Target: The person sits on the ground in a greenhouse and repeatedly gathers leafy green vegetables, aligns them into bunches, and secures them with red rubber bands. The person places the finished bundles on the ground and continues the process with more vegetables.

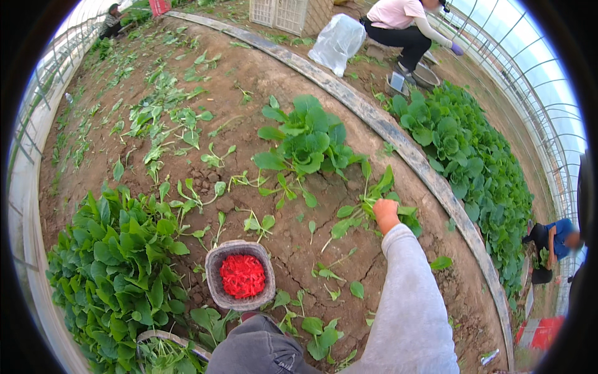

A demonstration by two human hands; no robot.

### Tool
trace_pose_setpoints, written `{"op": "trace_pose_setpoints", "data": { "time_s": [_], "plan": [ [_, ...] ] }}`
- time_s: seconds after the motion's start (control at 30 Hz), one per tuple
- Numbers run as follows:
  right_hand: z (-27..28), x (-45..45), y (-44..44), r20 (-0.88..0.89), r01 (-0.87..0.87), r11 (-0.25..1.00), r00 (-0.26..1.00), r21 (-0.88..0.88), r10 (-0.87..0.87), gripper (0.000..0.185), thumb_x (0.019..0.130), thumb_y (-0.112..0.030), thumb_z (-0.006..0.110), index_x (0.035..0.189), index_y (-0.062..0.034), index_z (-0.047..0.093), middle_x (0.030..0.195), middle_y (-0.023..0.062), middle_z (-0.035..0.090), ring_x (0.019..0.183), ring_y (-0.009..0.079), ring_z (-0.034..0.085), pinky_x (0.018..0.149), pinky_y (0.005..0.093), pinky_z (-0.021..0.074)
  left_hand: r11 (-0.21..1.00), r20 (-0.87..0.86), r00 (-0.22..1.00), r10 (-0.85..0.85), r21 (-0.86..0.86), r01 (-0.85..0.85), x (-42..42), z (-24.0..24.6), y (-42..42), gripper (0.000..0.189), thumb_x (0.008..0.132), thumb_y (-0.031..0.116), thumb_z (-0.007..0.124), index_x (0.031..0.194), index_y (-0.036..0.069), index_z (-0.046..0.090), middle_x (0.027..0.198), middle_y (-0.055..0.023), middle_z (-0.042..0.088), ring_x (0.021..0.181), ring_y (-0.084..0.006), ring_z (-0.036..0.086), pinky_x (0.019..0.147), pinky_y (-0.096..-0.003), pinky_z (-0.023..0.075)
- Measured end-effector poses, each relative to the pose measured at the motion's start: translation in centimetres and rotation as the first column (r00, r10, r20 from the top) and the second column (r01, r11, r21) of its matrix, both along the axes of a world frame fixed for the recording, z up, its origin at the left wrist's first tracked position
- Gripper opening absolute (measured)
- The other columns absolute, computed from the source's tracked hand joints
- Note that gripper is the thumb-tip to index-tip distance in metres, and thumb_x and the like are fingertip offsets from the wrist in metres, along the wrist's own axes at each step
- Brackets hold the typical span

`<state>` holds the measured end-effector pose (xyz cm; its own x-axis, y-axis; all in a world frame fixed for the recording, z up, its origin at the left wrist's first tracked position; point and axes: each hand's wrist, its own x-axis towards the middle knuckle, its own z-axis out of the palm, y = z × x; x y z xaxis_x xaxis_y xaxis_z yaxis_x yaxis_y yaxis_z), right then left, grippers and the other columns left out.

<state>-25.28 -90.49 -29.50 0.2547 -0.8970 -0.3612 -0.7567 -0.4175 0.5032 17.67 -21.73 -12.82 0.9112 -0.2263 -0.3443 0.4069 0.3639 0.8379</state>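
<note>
My right hand (387, 215) is closed around a bunch of leafy green stems (373, 196) low over the soil, right of centre, its grey sleeve reaching up from the bottom edge. My left hand is out of view. Just above and left of the right hand stands a leafy green plant cluster (308, 135). Loose picked leaves (261, 224) lie scattered on the brown soil. Close to my grey-clad knee sits a worn square tub (212, 280) holding many small red strips (242, 276). Dense leafy greens (121, 262) grow at the left.
A long weathered drip or border strip (373, 117) curves across the bed, with another green row (467, 154) beyond it. One person crouches (402, 23) beside a clear plastic bag (338, 42) and crates (285, 14); another person (551, 243) works far right. A basket rim (173, 335) shows bottom left.
</note>
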Motion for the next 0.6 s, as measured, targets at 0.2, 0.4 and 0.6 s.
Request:
{"op": "trace_pose_setpoints", "data": {
  "time_s": [0.2, 0.4, 0.6],
  "plan": [
    [1.1, 4.3, -0.8, -0.156, -0.045, 0.989, 0.985, 0.142, 0.067, 0.029, 0.095, -0.023, 0.058, 0.121, -0.0181, 0.071, 0.126, 0.0021, 0.068, 0.115, 0.029, 0.065, 0.087, 0.0629, 0.051, 0.999, 0.019, 1.0, -0.007, 0.034, 0.006, -0.1, 1.0, 1.8, 0.049, 0.099, 0.02, 0.053, 0.143, -0.001, 0.045, 0.134, -0.0159, 0.058, 0.124, -0.0283, 0.054, 0.109, -0.0441, 0.04],
    [2.8, 10.4, -1.3, -0.474, -0.281, 0.919, 0.792, 0.275, 0.384, 0.036, 0.097, -0.027, 0.055, 0.13, -0.0179, 0.066, 0.133, 0.0017, 0.064, 0.12, 0.0292, 0.062, 0.087, 0.0572, 0.0509, 0.999, 0.012, 1.0, 0.006, 0.05, -0.007, -0.2, 1.4, 3.4, 0.05, 0.099, 0.02, 0.053, 0.143, -0.001, 0.044, 0.134, -0.016, 0.058, 0.124, -0.0284, 0.054, 0.109, -0.0442, 0.0398],
    [1.7, 9.1, 0.1, -0.467, -0.104, 0.986, 0.871, 0.129, 0.153, 0.037, 0.097, -0.029, 0.056, 0.131, -0.0177, 0.066, 0.134, 0.0019, 0.063, 0.119, 0.0289, 0.062, 0.088, 0.0586, 0.0503, 0.998, 0.016, 1.0, 0.003, 0.056, -0.004, -0.5, 2.3, 4.9, 0.05, 0.099, 0.02, 0.053, 0.143, -0.001, 0.044, 0.134, -0.0162, 0.057, 0.125, -0.0285, 0.053, 0.109, -0.0443, 0.0397]
  ]
}}
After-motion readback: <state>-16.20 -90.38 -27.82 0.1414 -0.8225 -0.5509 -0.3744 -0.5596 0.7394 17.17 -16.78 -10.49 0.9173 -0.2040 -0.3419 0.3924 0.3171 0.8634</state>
